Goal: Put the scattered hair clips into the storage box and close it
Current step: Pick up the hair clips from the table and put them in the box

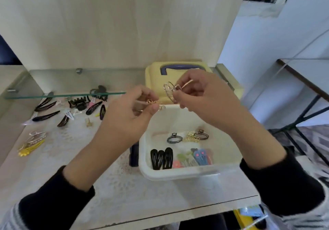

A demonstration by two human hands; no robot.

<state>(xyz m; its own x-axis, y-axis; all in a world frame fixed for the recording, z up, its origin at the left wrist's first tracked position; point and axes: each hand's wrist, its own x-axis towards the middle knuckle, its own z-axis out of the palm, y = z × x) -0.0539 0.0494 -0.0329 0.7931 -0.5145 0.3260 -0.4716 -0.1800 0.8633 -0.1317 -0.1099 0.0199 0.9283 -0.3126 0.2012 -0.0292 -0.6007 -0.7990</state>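
Fingertips of the left hand point(128, 115) are closed in a narrow pinch on a small gold wire hair clip point(153, 103), which is held just above the far rim of the box. Thumb and forefinger of the right hand point(206, 99) are pinched on a round silver wire claw clip point(169, 91), which is raised in front of the lid. Whether the two clips touch cannot be told. They are judged to be held close together for separating before being dropped in.

Head view, items listed:

- White plastic storage box point(147, 169): open, set at the right of the pale tabletop point(115, 194), directly below both hands, so that a released clip would be caught.
- Pale yellow plastic lid with a blue handle point(154, 76): laid behind the box, off the opening for access.
- Contents: three black snap clips point(161, 158) side by side at near left. Pastel painted clips point(194, 158) are at near right. Two dark metal ring claws point(174, 138) lie farther back, with a gold filigree clip point(191, 138) between them. Grouping by kind is judged deliberate.
- Not yet stored, at the left, well apart from the box: long dark snap clips point(46, 117), a black plastic claw clip point(78, 104), a tiny gold claw point(89, 123) and yellow bobby pins point(30, 149).
- Clear glass shelf point(53, 94): fixed above the far scattered clips.

Task judged partly done, with the closing not yet begun.
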